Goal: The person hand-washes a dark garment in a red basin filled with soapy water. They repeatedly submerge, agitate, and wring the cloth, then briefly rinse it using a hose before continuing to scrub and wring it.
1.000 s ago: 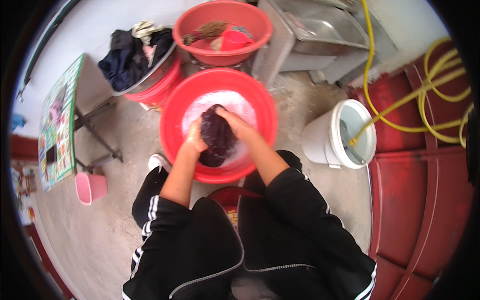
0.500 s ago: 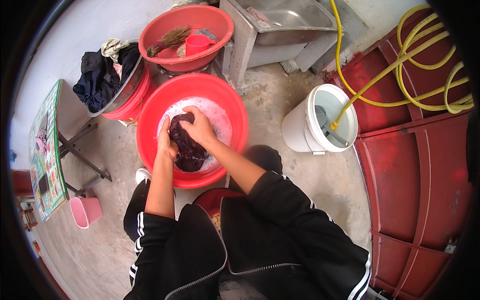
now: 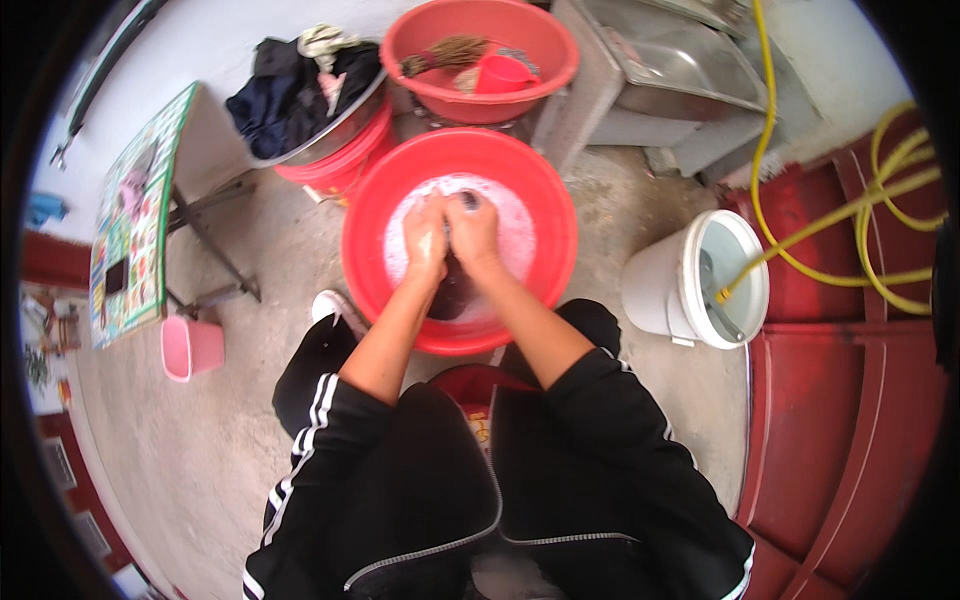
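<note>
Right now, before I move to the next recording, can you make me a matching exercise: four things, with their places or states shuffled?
1. dark cloth
2. red mug
3. white bucket
4. pink bin

A. has a yellow hose end inside
B. on the floor near the table
C. in the front basin, at the left hand and right hand
D. in the rear basin

Pairs: 1-C, 2-D, 3-A, 4-B

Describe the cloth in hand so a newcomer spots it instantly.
Find the sudsy red basin left of the white bucket. Inside, the left hand and right hand hold a dark, mostly hidden cloth. Unlike the dark clothes in the metal bowl, it's amid foam.
</note>
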Demonstrator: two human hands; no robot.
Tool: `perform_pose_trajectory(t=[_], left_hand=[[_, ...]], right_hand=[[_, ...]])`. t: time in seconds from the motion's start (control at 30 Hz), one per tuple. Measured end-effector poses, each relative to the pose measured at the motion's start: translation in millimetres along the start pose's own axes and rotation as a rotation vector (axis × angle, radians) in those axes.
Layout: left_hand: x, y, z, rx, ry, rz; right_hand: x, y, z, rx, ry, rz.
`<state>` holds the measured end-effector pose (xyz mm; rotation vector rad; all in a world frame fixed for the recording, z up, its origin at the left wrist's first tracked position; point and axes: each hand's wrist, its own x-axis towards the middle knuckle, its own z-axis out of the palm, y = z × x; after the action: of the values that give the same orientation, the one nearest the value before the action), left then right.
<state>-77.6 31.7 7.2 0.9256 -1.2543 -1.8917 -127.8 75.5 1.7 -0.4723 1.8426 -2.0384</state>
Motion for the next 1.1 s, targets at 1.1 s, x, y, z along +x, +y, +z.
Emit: perform_pose_trajectory(t=[1.1], left_hand=[[-24.8,-21.5,-80.8,1.686,-0.592,0.056]], right_hand=[[49.1,-15.6,-98.6,-0.806,-0.415,-0.267]])
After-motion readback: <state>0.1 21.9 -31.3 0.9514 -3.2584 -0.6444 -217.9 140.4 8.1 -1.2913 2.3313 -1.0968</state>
